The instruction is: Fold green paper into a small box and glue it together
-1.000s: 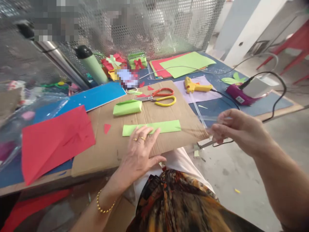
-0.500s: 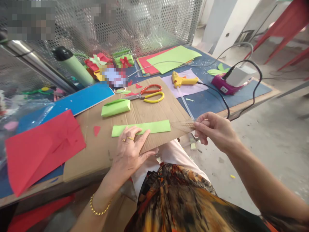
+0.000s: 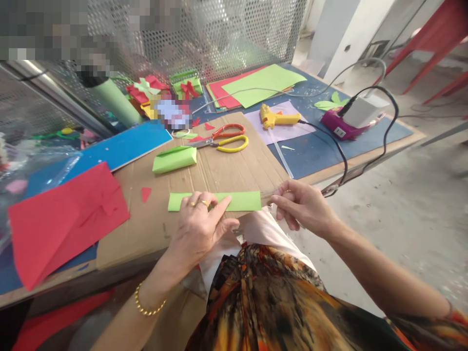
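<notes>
A flat light green paper strip (image 3: 244, 201) lies near the front edge of the brown cardboard (image 3: 139, 239). My left hand (image 3: 199, 222) rests on the strip with its fingers spread, pressing it down. Just past the strip's right end, my right hand (image 3: 303, 204) is closed in a pinch; what it pinches is too thin to make out. Behind the strip sit a folded green paper piece (image 3: 174, 160) and scissors (image 3: 223, 138) with red and yellow handles. A yellow glue gun (image 3: 280, 118) lies on lilac paper (image 3: 252, 117), a clear glue stick (image 3: 281, 153) at its nozzle.
Red paper (image 3: 66, 219) and a blue board (image 3: 124, 146) lie at the left. A green bottle (image 3: 113, 102) leans behind them. Coloured sheets (image 3: 263, 85) are at the back. A purple power strip (image 3: 340, 127) with black and grey cables occupies the right side.
My right hand has moved left, closer to the strip's right end. The thin clear strands that stretched from it are no longer distinct. My left hand and the green strip have shifted only slightly.
</notes>
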